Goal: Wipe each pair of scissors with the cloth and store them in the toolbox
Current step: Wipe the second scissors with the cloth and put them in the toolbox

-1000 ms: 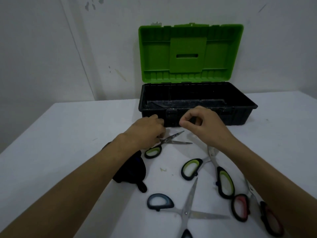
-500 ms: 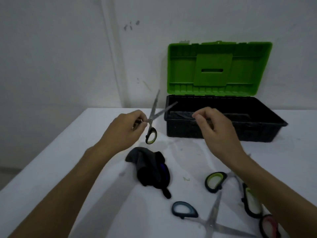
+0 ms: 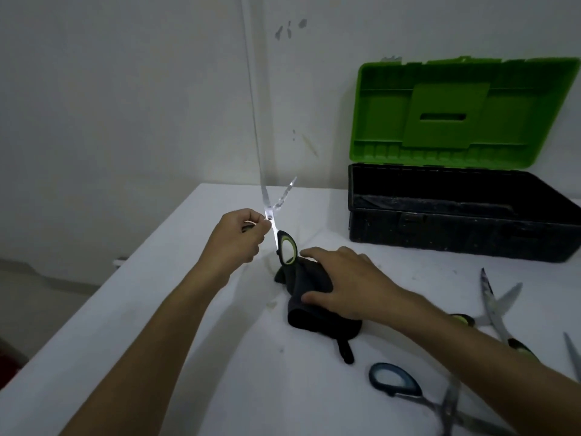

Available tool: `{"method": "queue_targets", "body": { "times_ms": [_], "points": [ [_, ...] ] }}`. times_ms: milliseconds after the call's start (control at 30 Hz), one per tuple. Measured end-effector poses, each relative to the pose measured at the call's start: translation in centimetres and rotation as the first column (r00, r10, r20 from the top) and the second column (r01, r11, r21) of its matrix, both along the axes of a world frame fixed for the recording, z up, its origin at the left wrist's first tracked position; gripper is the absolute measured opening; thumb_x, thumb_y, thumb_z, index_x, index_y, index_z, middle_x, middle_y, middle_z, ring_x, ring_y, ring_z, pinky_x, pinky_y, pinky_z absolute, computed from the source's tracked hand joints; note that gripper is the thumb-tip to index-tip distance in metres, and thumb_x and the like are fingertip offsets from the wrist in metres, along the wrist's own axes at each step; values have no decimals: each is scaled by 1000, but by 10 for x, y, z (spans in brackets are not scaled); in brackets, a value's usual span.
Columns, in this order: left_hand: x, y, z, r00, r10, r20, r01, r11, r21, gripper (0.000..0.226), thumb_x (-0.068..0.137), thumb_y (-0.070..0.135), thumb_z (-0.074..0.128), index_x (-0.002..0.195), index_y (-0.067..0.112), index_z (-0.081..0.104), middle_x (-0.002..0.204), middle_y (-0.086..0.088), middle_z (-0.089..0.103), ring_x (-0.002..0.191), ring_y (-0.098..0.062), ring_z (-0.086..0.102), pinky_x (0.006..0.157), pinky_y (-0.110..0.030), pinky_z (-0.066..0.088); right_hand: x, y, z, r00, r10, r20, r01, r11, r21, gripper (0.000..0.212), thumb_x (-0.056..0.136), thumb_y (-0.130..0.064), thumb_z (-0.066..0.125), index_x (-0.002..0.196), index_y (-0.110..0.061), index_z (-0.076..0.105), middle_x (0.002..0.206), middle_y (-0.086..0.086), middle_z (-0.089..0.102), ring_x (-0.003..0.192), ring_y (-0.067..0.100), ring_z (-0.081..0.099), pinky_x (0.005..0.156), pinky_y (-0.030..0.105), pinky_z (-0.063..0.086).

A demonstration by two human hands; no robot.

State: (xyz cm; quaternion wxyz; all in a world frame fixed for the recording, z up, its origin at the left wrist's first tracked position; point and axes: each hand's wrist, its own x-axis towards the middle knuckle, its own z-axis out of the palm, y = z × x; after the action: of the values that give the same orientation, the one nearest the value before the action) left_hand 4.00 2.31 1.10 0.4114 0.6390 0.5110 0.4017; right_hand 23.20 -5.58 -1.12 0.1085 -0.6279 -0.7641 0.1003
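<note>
A: Where is the scissors now?

B: The left hand (image 3: 239, 239) pinches the green-handled scissors (image 3: 278, 226) near the pivot, blades up and spread apart, one handle loop hanging down. The other loop is hidden behind the fingers, I think.

A: And the right hand (image 3: 342, 278)?

B: It lies flat on the black cloth (image 3: 314, 305), fingers straight, thumb at the cloth's near edge. It presses, not yet gripping. The hanging loop is just beside its fingertips, at the cloth's far end.

A: So what is good way for this step?

B: In my opinion: gather the cloth into the right palm first, w/ enough fabric to cover the fingers. Then wipe from pivot to tips, never toward the edge. Better to close the blades a bit or do one blade at a time, b/c the open points are a risk.

A: And the box?

B: The toolbox (image 3: 456, 228) stands beyond the right hand, green lid (image 3: 462, 111) open. Blue-handled scissors (image 3: 408, 388) etc. wait on the white table (image 3: 157, 309), near the right forearm.
</note>
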Motion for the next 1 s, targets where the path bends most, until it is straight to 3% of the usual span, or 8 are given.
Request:
{"method": "queue_targets", "body": {
  "times_ms": [167,267,367,467,567,667,867,1000],
  "points": [
    [16,5,11,999,-22,36,21,999,32,16,93,19,58,80,12,65,61,0,49,51,-15,39,48,-24,34,22,-11,10,997,48,56,-60,973,222,55,91,-47,60,141,-34,42,126,-8,61,114,18,49,99,33,35],
    [32,8,20,998,-46,52,44,998,35,18,92,19,60,78,10,67,59,-1,51,50,-14,39,47,-23,33,60,-19,27,979,39,-200,34,936,351,57,90,-34,66,142,-34,43,132,-10,57,119,14,53,100,30,40],
    [59,9,35,992,-105,66,102,994,48,21,91,22,64,81,5,68,59,-1,48,49,-14,37,46,-22,31,98,-21,56,877,48,-478,209,857,470,57,95,-23,63,146,-30,38,138,-13,48,125,2,47,104,22,40],
    [96,6,55,975,-203,94,196,977,84,20,90,23,66,76,9,69,54,3,45,46,-12,35,45,-21,30,123,-19,77,821,99,-562,301,762,573,57,98,-17,57,150,-24,34,142,-11,43,130,-3,42,105,18,37],
    [130,-3,69,949,-296,108,285,952,110,23,89,22,68,68,14,66,47,5,44,42,-10,35,42,-20,30,136,-11,84,871,77,-486,327,647,689,61,97,-7,57,151,-17,33,131,-3,43,119,-2,45,100,12,36],
    [155,-15,73,925,-364,112,349,928,133,25,86,26,71,62,19,66,47,4,44,41,-10,35,41,-19,28,141,-7,79,940,9,-342,261,628,733,63,96,-4,53,153,-20,32,125,1,38,110,15,46,97,26,43],
    [160,-23,78,924,-373,-86,382,887,257,23,85,34,70,73,15,68,47,13,52,37,1,44,43,-16,31,132,-9,60,960,32,-279,178,697,695,53,100,-27,52,150,-23,35,150,0,16,132,18,39,106,29,43],
    [137,-29,91,891,-451,-58,454,873,180,24,90,27,64,77,7,66,45,12,45,34,-1,34,37,-12,26,140,-2,69,987,-15,-161,135,621,772,45,98,-27,57,140,-16,50,154,4,31,138,22,41,104,34,47]
  ]
}}
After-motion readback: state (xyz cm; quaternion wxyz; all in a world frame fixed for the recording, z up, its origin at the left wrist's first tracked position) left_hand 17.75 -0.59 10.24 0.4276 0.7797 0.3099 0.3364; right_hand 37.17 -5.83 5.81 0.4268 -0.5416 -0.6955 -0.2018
